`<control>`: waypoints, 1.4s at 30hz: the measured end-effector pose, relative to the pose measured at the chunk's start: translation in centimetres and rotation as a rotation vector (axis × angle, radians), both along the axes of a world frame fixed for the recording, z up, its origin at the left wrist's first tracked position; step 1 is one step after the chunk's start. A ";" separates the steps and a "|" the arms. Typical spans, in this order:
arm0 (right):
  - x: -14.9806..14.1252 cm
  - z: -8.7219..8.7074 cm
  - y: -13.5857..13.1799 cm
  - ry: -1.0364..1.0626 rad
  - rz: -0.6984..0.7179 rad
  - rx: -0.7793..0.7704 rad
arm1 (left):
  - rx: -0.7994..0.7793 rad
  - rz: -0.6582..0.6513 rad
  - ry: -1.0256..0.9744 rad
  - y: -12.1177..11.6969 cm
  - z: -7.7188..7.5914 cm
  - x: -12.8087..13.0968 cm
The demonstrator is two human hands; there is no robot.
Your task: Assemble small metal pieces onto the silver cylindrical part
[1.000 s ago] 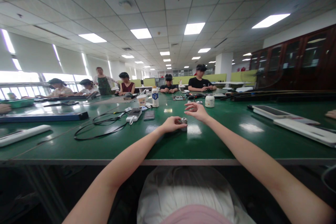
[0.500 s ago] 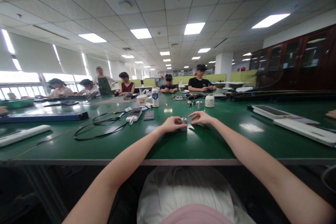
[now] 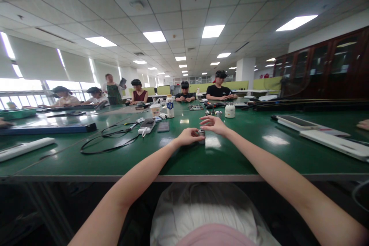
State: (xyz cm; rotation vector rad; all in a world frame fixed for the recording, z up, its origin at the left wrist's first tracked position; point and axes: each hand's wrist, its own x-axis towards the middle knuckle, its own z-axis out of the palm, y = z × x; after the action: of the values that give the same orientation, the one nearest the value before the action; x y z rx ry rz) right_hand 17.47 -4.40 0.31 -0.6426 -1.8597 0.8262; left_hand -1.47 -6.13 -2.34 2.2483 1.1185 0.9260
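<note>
My left hand (image 3: 188, 137) curls around the side of a small silver metal cylinder (image 3: 201, 133) that stands upright on the green table. Just above the cylinder's top is my right hand (image 3: 215, 125), its fingers bent to the left with a gap between thumb and fingertips. I see nothing held in it, though a very small part there could be too blurred to make out. Beyond the right hand lie several small shiny metal parts (image 3: 208, 112), partly covered by it, and a white patterned jar (image 3: 230, 110).
On the green table (image 3: 161, 165), a white device (image 3: 147, 126) with black cables (image 3: 111, 150) lies left. A white-and-blue bottle (image 3: 170, 107) and a cup (image 3: 155, 110) stand farther back. Long white devices (image 3: 334, 143) are at right. Several people sit across the table.
My right hand has moved left and slightly up, from beside the metal cylinder to above it. My left hand stays on the cylinder.
</note>
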 end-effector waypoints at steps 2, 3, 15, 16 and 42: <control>-0.1 -0.1 0.0 0.045 -0.008 0.005 | 0.005 -0.001 0.005 0.1 -0.1 0.0; -0.1 -0.1 -0.1 0.056 -0.009 0.011 | 0.010 -0.003 0.009 0.2 -0.1 0.0; -0.8 0.0 -0.9 -0.103 0.008 0.127 | 0.064 -0.007 0.029 0.0 -0.1 -0.1; -0.8 0.1 -0.9 -0.101 0.003 0.124 | 0.064 -0.004 0.031 0.0 -0.1 -0.1; -0.5 -0.3 -0.4 -0.086 -0.083 0.174 | 0.069 0.001 0.040 0.2 -0.2 -0.1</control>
State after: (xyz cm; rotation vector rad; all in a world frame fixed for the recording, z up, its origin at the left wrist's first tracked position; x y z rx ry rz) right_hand 16.95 -4.84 0.02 -0.6488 -1.9439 0.5838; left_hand -1.54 -5.92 -2.57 2.3311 1.1213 0.9381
